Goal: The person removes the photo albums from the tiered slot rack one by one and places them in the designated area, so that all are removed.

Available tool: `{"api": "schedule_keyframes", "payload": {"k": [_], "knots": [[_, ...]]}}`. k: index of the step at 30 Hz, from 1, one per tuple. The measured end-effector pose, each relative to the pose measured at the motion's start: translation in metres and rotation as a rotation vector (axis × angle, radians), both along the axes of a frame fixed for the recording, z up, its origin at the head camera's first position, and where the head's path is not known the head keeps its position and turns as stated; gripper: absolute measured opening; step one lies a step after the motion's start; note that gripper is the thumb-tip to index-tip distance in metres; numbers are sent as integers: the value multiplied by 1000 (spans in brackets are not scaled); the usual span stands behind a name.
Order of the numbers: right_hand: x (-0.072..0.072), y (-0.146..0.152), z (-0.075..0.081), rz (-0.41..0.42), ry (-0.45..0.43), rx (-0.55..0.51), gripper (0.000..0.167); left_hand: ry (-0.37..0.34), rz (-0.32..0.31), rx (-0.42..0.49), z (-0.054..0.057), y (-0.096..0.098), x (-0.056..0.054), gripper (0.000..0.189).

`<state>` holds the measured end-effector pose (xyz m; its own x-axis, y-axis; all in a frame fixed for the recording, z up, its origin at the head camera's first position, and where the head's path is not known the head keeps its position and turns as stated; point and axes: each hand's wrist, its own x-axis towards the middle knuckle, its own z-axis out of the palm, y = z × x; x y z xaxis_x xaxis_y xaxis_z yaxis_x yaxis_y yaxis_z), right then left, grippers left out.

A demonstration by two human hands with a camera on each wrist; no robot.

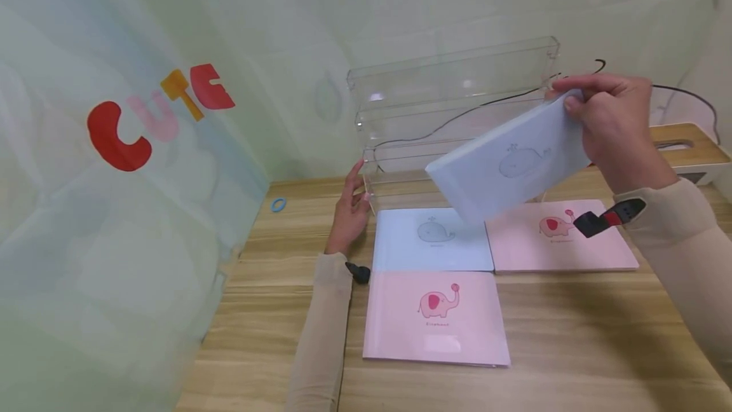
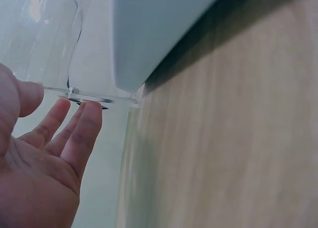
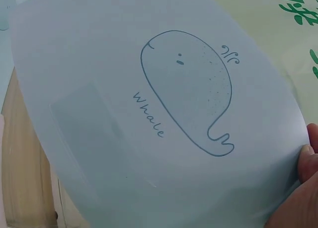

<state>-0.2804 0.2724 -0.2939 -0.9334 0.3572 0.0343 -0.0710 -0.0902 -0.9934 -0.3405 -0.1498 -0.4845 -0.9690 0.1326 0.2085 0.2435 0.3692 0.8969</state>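
Note:
My right hand (image 1: pixel 614 113) pinches a corner of a light blue booklet (image 1: pixel 515 157) with a whale drawing, holding it tilted in the air before a clear acrylic rack (image 1: pixel 452 59). In the right wrist view the booklet's cover (image 3: pixel 186 94) reads "Whale", and only part of the thumb and fingers shows. My left hand (image 1: pixel 350 215) is at the rack's lower left side, its fingers fairly straight. Those fingertips (image 2: pixel 91 111) touch the clear side panel in the left wrist view. Below the raised booklet lie another blue whale booklet (image 1: pixel 400 240) and two pink elephant booklets, one right (image 1: pixel 515 250), one nearer (image 1: pixel 394 316).
A blue ring (image 1: pixel 278 205) lies on the wooden table (image 1: pixel 274 310) left of the rack. At the right stands a white box with a wooden top (image 1: pixel 694 138). A black cable (image 1: pixel 686 89) runs behind the rack. Coloured "CUTE" letters (image 1: pixel 117 145) hang on the left curtain.

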Motion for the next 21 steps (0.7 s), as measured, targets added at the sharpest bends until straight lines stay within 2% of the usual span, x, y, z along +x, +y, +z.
{"api": "schedule_keyframes", "payload": {"k": [5,9,12,18,21], "knots": [[5,6,-4,-5,49,-138,38,-23,8,15,0,0,-1,76],[9,12,-5,-15,45,-215,38,-17,12,-1,0,-1,-1,78],[14,16,-7,-36,32,-200,38,-2,7,-15,0,-1,0,80],[26,27,-14,-90,-18,-91,38,5,2,-30,1,1,0,81],[31,32,-18,-102,-35,-85,38,2,3,-39,1,1,0,81]]}}
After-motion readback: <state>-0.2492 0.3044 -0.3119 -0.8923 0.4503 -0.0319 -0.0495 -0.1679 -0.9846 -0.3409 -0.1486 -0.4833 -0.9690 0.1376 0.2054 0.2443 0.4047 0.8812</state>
